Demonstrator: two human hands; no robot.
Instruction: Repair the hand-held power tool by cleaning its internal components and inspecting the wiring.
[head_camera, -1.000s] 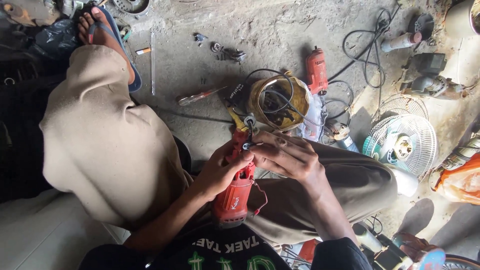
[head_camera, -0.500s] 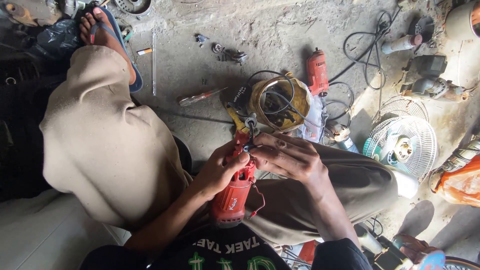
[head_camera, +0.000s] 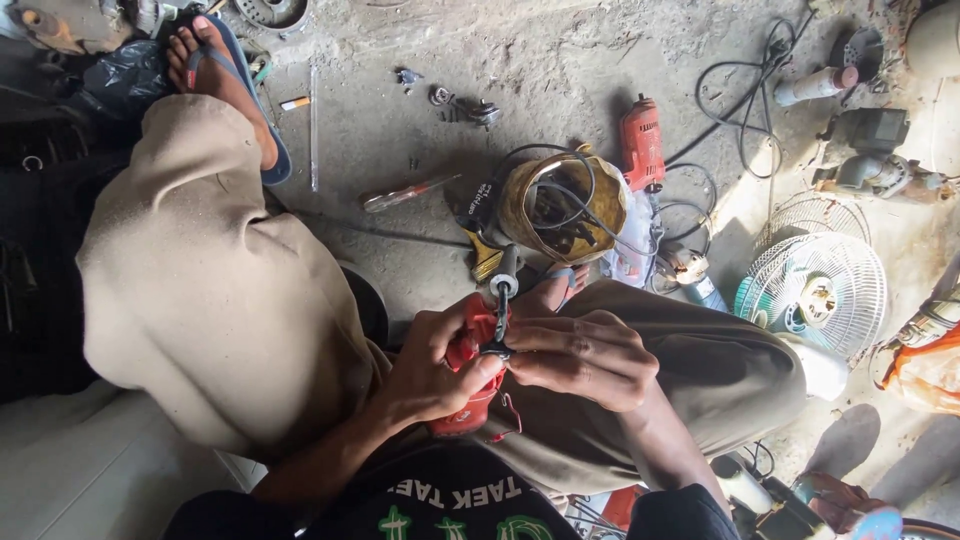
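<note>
My left hand (head_camera: 432, 372) grips a red power tool body (head_camera: 470, 400) over my lap, and a thin red wire hangs from the tool's lower end. My right hand (head_camera: 585, 358) meets it from the right. Its fingertips pinch the lower shaft of a screwdriver (head_camera: 504, 278) against the tool's front. The screwdriver's black and grey handle sticks up past my fingers towards the floor ahead. Where its tip meets the tool is hidden by my fingers.
I sit on a dusty concrete floor (head_camera: 400, 60) with beige trousers (head_camera: 210, 290) spread wide. Ahead lie a yellowish tub of cables (head_camera: 520, 215), a second red power tool (head_camera: 641, 142), a clear-handled screwdriver (head_camera: 405, 192) and small metal parts (head_camera: 462, 106). A white fan grille (head_camera: 822, 296) lies at the right.
The screwdriver's black handle now stands up clearly at the front of the red tool. Both hands have shifted slightly on the tool, with the right fingertips closer to its front.
</note>
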